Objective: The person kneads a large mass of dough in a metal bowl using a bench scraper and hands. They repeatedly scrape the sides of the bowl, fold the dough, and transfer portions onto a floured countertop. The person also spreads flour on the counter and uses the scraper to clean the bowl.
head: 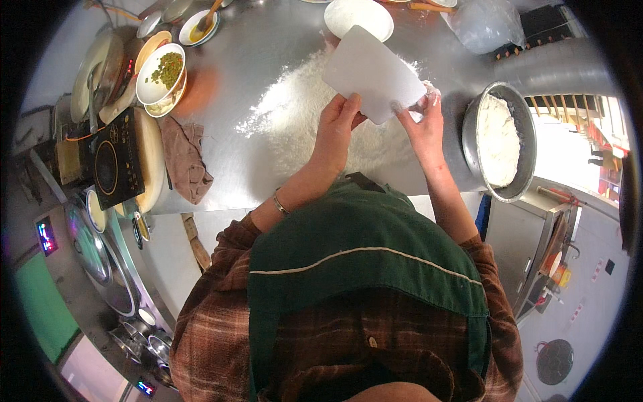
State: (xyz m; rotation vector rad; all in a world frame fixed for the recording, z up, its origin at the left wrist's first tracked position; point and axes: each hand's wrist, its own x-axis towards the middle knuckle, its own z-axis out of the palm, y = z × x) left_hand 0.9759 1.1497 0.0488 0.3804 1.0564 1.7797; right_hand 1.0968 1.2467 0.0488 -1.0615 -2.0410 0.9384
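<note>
A flat white dough scraper [374, 75] is held up over the metal worktop. My left hand [336, 123] grips its near left edge between thumb and fingers. At its near right corner, my right hand [424, 125] pinches it with the thumb; white flour or dough sticks to those fingertips. Beneath the scraper, loose white flour [294, 103] is spread across the steel. Beyond it stands a white bowl [359, 15] with flour inside, partly covered by the scraper. To the right, a steel basin [469, 135] contains a pale mass of dough or flour [497, 140].
On the left are a white bowl of chopped green food [166, 73], a brown cloth [186, 161] and a black induction cooker [118, 158]. A bowl of yellow liquid with a brush [201, 27] sits at the far left. A clear plastic bag [485, 25] lies far right.
</note>
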